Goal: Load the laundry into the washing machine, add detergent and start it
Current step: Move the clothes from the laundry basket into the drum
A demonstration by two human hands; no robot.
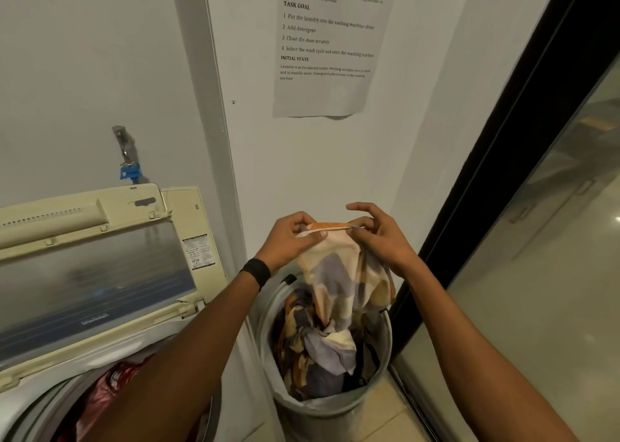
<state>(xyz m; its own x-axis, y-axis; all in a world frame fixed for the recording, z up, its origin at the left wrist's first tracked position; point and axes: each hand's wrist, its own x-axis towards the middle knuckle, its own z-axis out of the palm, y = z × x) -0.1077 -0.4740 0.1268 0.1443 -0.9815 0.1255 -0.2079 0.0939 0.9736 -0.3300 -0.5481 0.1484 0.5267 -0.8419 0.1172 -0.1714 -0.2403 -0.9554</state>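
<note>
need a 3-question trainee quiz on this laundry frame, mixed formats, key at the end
1. True or false: the washer lid stands open.
2. Which hands hold the patterned cloth over the laundry basket? A) left only B) right only C) both
3. Fill in: the garment already loaded is ___ in colour.

Key: 1 true. 2 C: the left hand and right hand both pinch its top edge. 3 red.
</note>
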